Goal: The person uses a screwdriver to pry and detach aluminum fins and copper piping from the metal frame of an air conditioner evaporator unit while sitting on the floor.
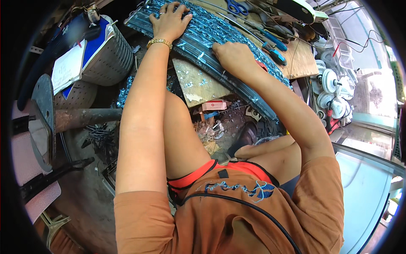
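A long, shiny blue sheet (203, 31) with a crinkled, foil-like surface lies slantwise across the worktop ahead of me. A smooth, clear-looking strip (202, 54) runs along its near edge. My left hand (171, 22) rests on the sheet toward its far left part, palm down and fingers spread. Farther right, my right hand (234, 60) is closed at the near edge of the sheet. Its fingers curl under, so what they grip is hidden. A bit of red (261, 65) shows beside that wrist; I cannot tell what it belongs to.
Blue-handled tools (277, 53) and blue scissors (237, 7) lie beyond the sheet. A grey perforated basket (110, 59) with papers stands at left, near a metal post (86, 118). White reels (330, 80) are at right. Scraps and a small red box (214, 105) lie below.
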